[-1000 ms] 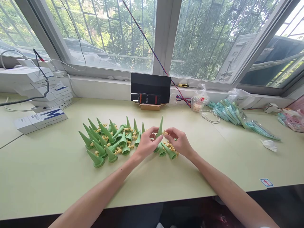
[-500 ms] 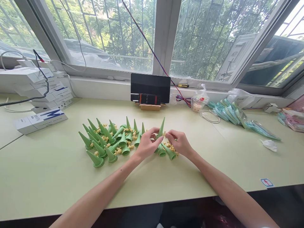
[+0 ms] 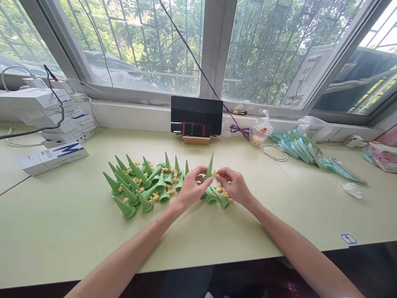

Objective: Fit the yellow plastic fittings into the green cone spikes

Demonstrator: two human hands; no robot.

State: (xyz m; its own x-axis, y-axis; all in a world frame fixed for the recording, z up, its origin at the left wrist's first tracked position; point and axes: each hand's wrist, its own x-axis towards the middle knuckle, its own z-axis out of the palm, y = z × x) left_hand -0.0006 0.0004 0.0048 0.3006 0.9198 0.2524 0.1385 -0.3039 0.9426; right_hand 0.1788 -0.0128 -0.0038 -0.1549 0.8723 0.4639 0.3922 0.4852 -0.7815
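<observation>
One green cone (image 3: 210, 165) stands nearly upright, point up, between the two hands, its lower end covered by fingers. One small yellow fitting (image 3: 214, 174) juts from its right side. The left hand (image 3: 195, 186) is curled, thumb and fingers closed around the cone's lower part. The right hand (image 3: 233, 184) is bent into a pinch, thumb and fingertips meeting at the yellow fitting; the exact contact is too small to make out.

Just below the hands lie three more cones (image 3: 211, 196), wide ends toward the person, partly covered by the left hand. Beside them, a heap of loose yellow pieces (image 3: 228, 193) is half blocked by the right hand, so it cannot be counted. To the left sits a cluster of roughly twenty green cones (image 3: 144, 179), some upright, some tipped over, overlapping too much for an exact count, many with yellow fittings.

Farther out on the table (image 3: 186, 244), one phone (image 3: 195, 130) leans before one dark screen (image 3: 197, 108). Right of these are one tied plastic bag (image 3: 260, 132), one coiled white cable (image 3: 274, 152), several teal packets (image 3: 297, 145) and one crumpled tissue (image 3: 351, 190). At far left, one white box (image 3: 55, 158) lies before a stack of boxes (image 3: 66, 120).
</observation>
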